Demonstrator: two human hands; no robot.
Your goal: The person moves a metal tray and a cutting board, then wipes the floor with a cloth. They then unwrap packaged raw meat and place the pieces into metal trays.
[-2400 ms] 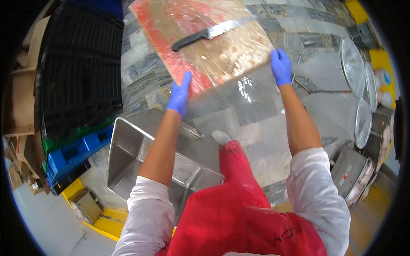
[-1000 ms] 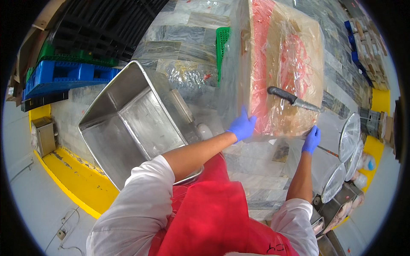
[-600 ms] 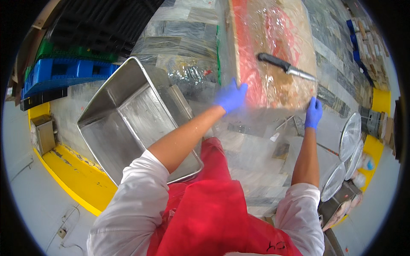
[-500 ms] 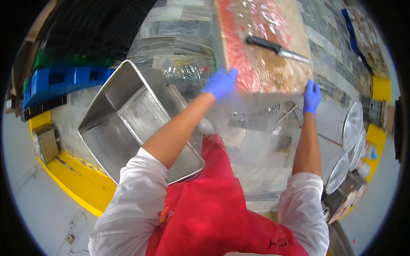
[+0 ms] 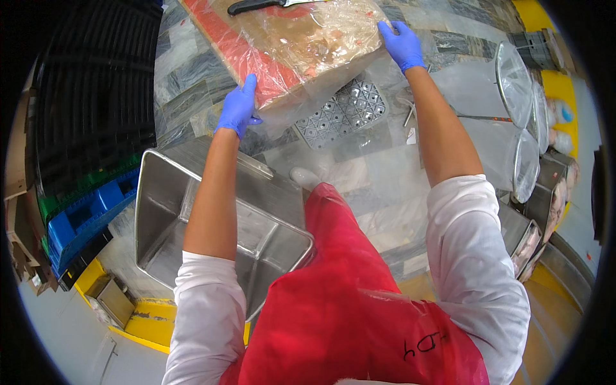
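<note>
In front of me is a plastic-covered cardboard box (image 5: 301, 48), its top wet and stained, with a red strip along the left side. A knife (image 5: 260, 6) with a black handle lies across the top, its blade partly cut off by the picture's edge. My left hand (image 5: 238, 109), in a blue glove, grips the box's near left corner. At the near right corner, my right hand (image 5: 403, 45), also gloved in blue, has its fingers round the edge. Beneath my left forearm stands a deep stainless steel tub (image 5: 253, 176), leaning against my red apron.
A grey perforated mat (image 5: 343, 114) lies on the tiled floor by the box. Stacked black pallets (image 5: 96, 77) and a blue pallet (image 5: 93, 215) stand left. Round clear-plastic-lined containers (image 5: 516, 90) stand right, near metal trays (image 5: 523, 237). My white boot (image 5: 305, 178) is beside the tub.
The box, with both hands on it, has shifted up and left in view and appears turned. The knife has come along on top. More of the grey mat shows.
</note>
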